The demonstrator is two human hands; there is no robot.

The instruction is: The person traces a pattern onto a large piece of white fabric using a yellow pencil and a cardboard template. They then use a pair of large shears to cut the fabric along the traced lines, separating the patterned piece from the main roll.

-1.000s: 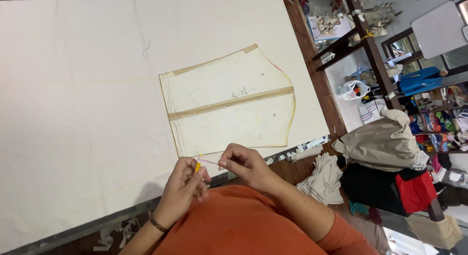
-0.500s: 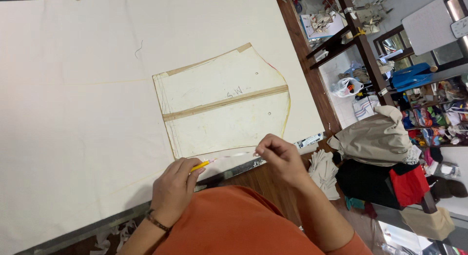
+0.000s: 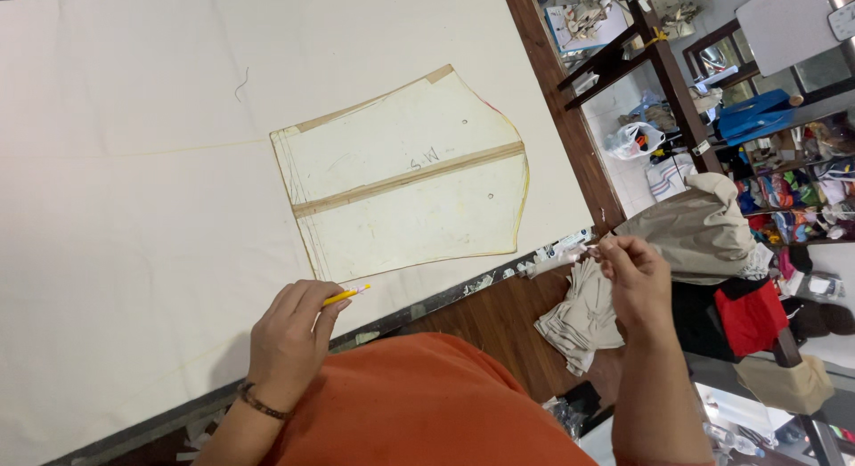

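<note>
Left hand [image 3: 289, 341] rests on the cream cloth [image 3: 134, 208] near the surface's front edge, grip pinching a yellow pencil [image 3: 346, 295] with its tip toward the paper pattern piece [image 3: 405, 176]. Right hand [image 3: 634, 274] is up off the right side of the surface, fingers pressed together on something small and pale, too small to make out; it may be thread or a chalk bit. Pattern piece lies flat on the cloth, taped across the middle with a tan strip, curved edge to the right. A faint yellowish line seems to follow that curved edge, so tracing looks partly done; the straight sides show no clear mark. No cut in the cloth visible, so cutting appears left. A folded beige fabric pile [image 3: 579, 323] sits below the right hand, beside the wooden surface edge [image 3: 481, 319].
</note>
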